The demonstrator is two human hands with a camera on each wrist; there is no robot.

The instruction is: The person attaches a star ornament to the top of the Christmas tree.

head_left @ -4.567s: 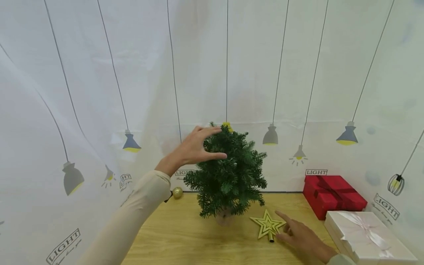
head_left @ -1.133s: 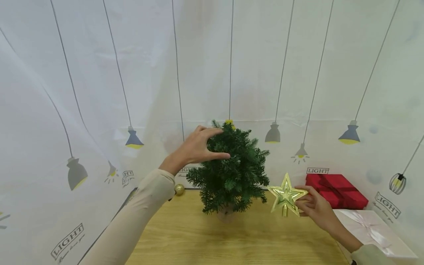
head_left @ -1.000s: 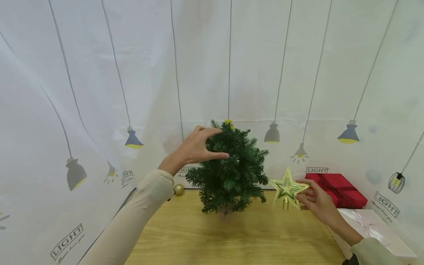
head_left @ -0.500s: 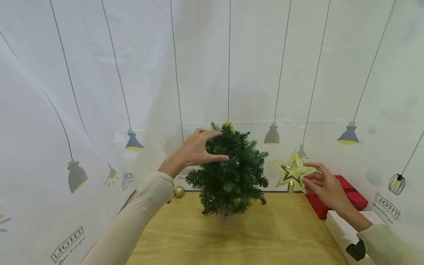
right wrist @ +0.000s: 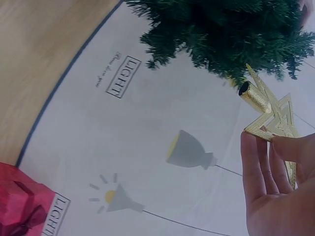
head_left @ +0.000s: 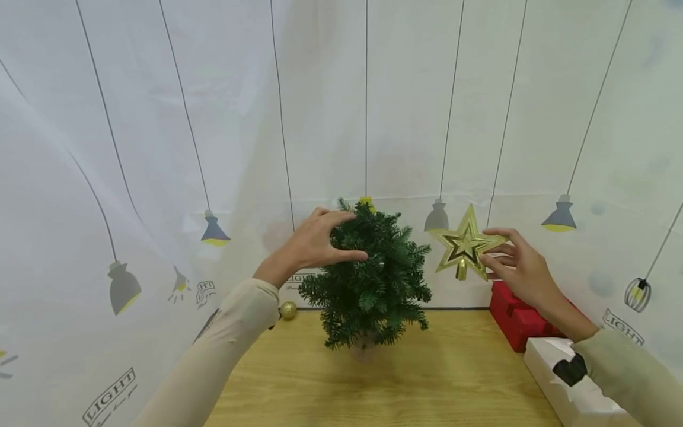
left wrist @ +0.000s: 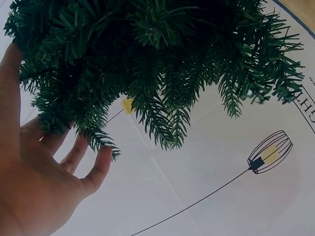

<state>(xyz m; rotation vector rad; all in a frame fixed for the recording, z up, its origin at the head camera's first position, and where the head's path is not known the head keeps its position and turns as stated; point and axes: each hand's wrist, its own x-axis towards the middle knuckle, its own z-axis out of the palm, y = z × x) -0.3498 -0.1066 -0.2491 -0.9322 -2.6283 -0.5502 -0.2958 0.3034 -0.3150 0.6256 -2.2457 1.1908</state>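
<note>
A small green Christmas tree (head_left: 381, 284) stands upright on the wooden table. My left hand (head_left: 315, 242) curves round its upper left side, thumb across the front and fingers among the branches near the top. In the left wrist view, several fingers of that left hand (left wrist: 49, 182) show behind the drooping sprigs. To the right of the tree, my right hand (head_left: 525, 270) pinches a gold star tree topper (head_left: 469, 244) by its right point, well above the tabletop. The topper's hollow socket (right wrist: 255, 96) faces down, its dark opening visible in the right wrist view.
A red gift box (head_left: 517, 323) sits at the back right, with a pale box (head_left: 557, 379) in front, partly behind my right forearm. One gold ball (head_left: 288, 310) lies at the table's back left. Behind everything hangs a white backdrop (head_left: 405, 130) printed with lamps.
The gold star lay on the table at first; my right hand took hold of it, raised it and has kept lifting it beside the tree. My left hand stays at the treetop.
</note>
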